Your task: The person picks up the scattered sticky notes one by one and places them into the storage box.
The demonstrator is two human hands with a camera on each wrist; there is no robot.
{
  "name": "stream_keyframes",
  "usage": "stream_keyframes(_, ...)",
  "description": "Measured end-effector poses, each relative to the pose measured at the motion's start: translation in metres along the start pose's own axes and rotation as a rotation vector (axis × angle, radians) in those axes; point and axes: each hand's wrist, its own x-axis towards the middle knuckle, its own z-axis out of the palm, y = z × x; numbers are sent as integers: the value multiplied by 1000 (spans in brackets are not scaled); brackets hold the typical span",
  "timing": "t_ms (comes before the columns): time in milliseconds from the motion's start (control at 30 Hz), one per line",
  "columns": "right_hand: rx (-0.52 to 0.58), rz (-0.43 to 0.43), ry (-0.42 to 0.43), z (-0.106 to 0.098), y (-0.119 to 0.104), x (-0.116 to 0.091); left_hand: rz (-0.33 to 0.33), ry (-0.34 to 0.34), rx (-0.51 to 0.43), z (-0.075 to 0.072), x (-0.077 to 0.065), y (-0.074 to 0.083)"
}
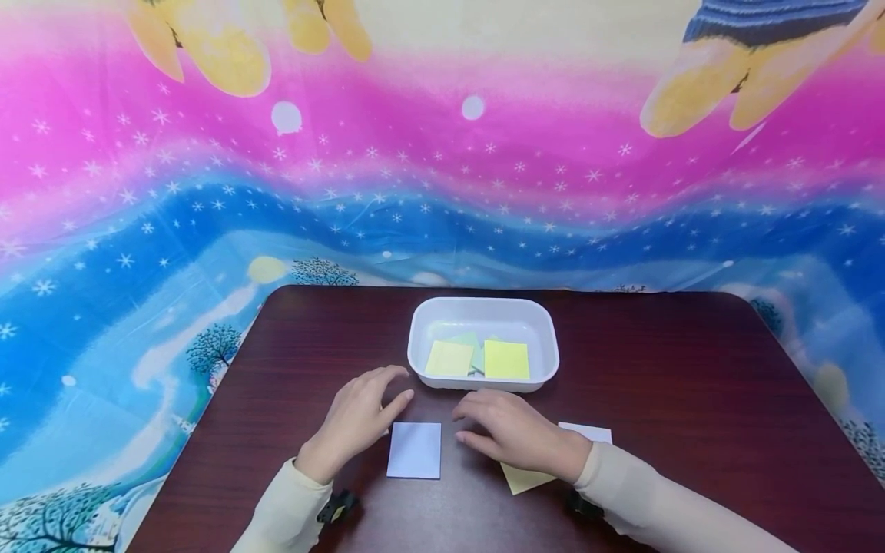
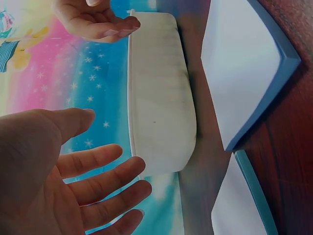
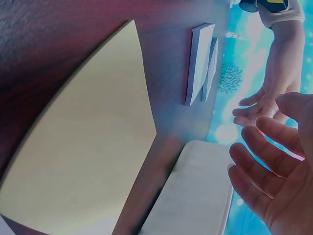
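Observation:
Near the tray's front left corner, my left hand [image 1: 356, 415] hovers with loosely bent fingers and an empty palm. My right hand [image 1: 512, 430] hangs at the front right side, fingers relaxed and holding nothing. Between the hands lies a pale blue sticky-note pad [image 1: 415, 451]. Most of a teal-edged pad [image 2: 239, 200] is hidden by the left hand in the head view. Under the right hand and wrist lie a pale yellow pad [image 1: 525, 480] and a whitish pad [image 1: 588, 432], both partly covered there. The white tray [image 1: 484, 384] stands just beyond both hands.
Inside the tray are a light yellow pad [image 1: 449, 359], a bright yellow pad [image 1: 506, 361] and greenish paper [image 1: 478, 357] behind them. The dark wooden table [image 1: 332, 322] ends at a printed cloth backdrop [image 1: 442, 169].

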Motion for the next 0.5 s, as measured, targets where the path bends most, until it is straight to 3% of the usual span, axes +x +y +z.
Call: stream_keyframes(500,25,21,-16,6,-1,4,-19,-9,10,2,-5,-10)
